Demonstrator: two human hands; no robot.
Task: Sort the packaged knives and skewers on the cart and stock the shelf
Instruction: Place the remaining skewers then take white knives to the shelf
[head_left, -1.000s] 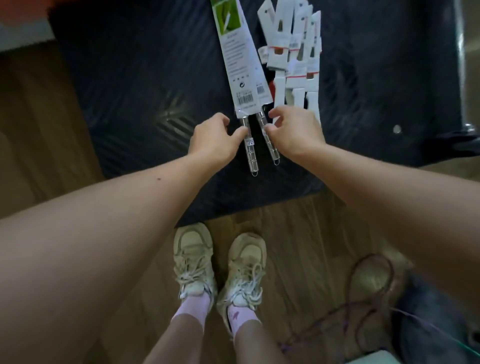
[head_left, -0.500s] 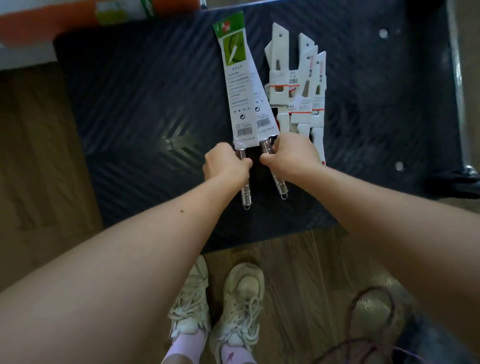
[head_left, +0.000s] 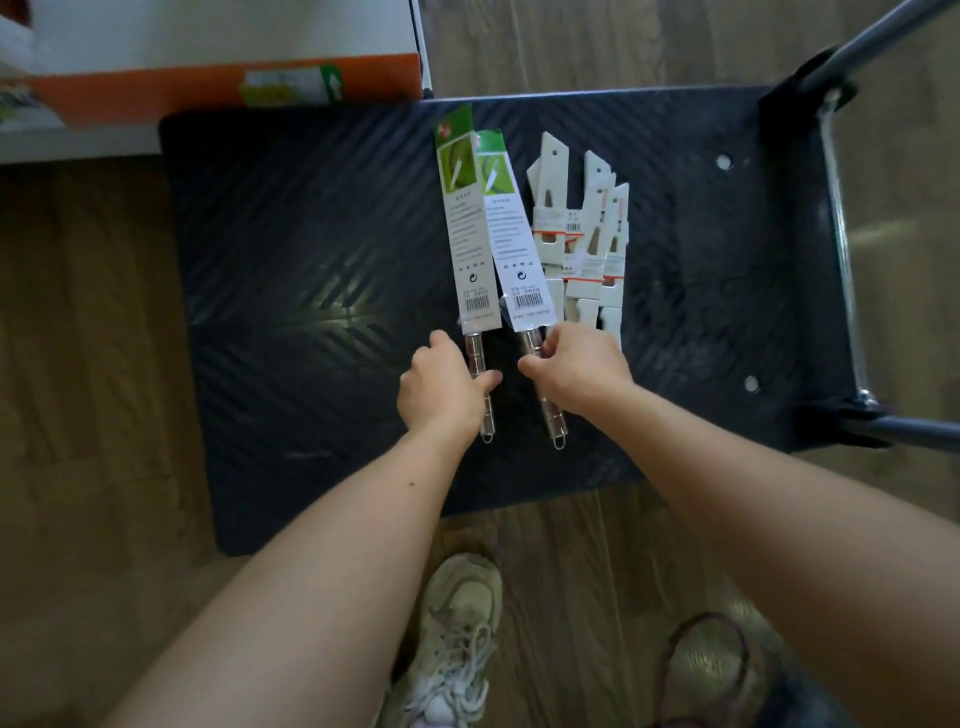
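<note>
Two long, flat packages with green-topped white card sleeves and bare steel handles are held on the black ribbed deck of the cart (head_left: 291, 270), one in each hand. The left hand (head_left: 441, 389) is closed round the steel handle of the left green-and-white sleeved package (head_left: 467, 228), the thumb pressed against the metal just beside the sleeve's lower edge; the handle's hanging loop shows below the fingers. The right hand (head_left: 576, 366) is pinched on the handle of the right green-and-white sleeved package (head_left: 511, 244), its fingers curled over the metal just under the barcode, with the rest of the handle and its loop running out beneath the wrist. The two sleeves lie close together beyond the fingertips, the upper ends overlapping slightly. Just beyond the right hand's knuckles a fanned stack of white card-wrapped knives with orange bands (head_left: 582, 234) rests on the deck, touching the right package's edge.

The step in hand is judged to be the sorting: the like packages are being squared up side by side, apart from the white stack. No shelf can be made out; only an orange and white carton (head_left: 223, 88) stands beyond the deck. The next move is likely to call for the pair to be aligned or gathered by the handles, without the card sleeves being bent or the white stack being disturbed.
</note>
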